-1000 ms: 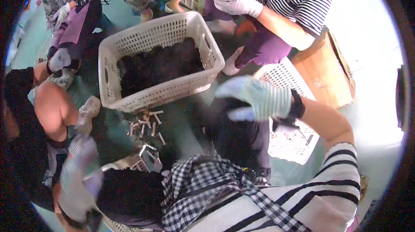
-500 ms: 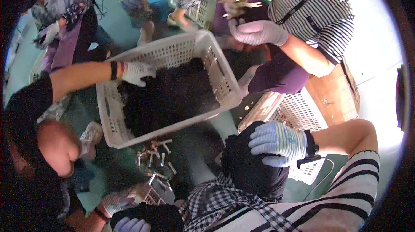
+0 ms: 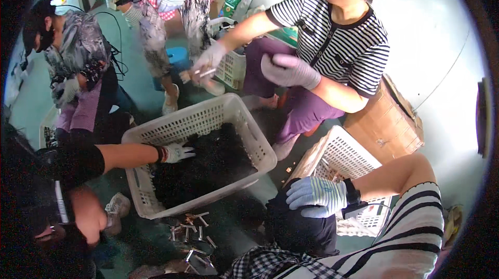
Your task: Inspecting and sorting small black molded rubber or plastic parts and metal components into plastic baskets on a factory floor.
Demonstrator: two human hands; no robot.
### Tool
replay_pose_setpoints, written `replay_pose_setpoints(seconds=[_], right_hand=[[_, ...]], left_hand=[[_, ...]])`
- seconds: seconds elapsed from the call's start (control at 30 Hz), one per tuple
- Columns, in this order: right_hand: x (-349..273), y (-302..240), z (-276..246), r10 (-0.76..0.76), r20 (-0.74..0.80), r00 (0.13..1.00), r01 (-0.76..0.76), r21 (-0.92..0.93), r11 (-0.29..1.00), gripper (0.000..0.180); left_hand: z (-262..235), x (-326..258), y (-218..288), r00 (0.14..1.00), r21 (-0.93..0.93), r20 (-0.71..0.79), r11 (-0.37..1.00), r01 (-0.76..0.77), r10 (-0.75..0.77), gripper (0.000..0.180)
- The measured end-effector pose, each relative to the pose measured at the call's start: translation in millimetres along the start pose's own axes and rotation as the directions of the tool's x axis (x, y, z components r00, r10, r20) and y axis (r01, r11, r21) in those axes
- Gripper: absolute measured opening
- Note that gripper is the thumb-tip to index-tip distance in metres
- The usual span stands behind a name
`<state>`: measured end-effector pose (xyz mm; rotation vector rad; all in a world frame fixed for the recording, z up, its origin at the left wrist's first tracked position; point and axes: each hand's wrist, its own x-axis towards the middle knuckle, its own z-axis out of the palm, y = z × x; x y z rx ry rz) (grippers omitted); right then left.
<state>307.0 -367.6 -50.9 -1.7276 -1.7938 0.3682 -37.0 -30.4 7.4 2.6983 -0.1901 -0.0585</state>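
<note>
My right hand (image 3: 317, 196) wears a blue-and-white striped glove and lies over black cloth (image 3: 301, 229) on my knee. Its fingers are stretched out, holding nothing I can see. My left hand is out of the picture. A white perforated basket (image 3: 270, 163) stands in front of me with a dark, loose-looking black mass (image 3: 208, 167) in it. Just below the basket, several small silvery and copper-coloured metal pieces (image 3: 195, 235) lie scattered on the floor. Checked cloth (image 3: 257, 263) covers my lap.
A co-worker's gloved hand (image 3: 176, 153) reaches into the basket from the left. Opposite, a seated person's gloved hand (image 3: 210, 61) holds small pale pieces. A second white basket (image 3: 358, 154) and a cardboard box (image 3: 387, 123) stand at right. A blue stool (image 3: 178, 55) is farther back.
The view has tilted up, so things sit lower. My left hand has dropped out of sight; my right stays on the black cloth. The person opposite has lowered one hand toward the basket.
</note>
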Motion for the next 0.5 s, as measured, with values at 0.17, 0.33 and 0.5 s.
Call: replay_pose_setpoints(seconds=[0.17,0.33,0.5], right_hand=[[28.6,-11.8,3.0,-0.032,0.091,0.995,0.034,-0.012,0.999,0.028],[31.2,-19.5,-2.9,-0.017,0.121,0.993,0.021,-0.027,0.999,0.032],[33.7,-10.9,3.8,0.015,0.196,0.980,-0.024,0.045,0.999,0.030]], left_hand=[[-2.0,-41.6,24.1,0.993,0.033,-0.037,0.992,0.118,-0.117,0.040],[7.5,-47.0,17.4,0.995,0.044,-0.077,0.997,0.065,-0.061,0.042],[24.5,-58.0,-5.3,0.988,0.042,0.153,0.999,-0.007,0.000,0.044]])
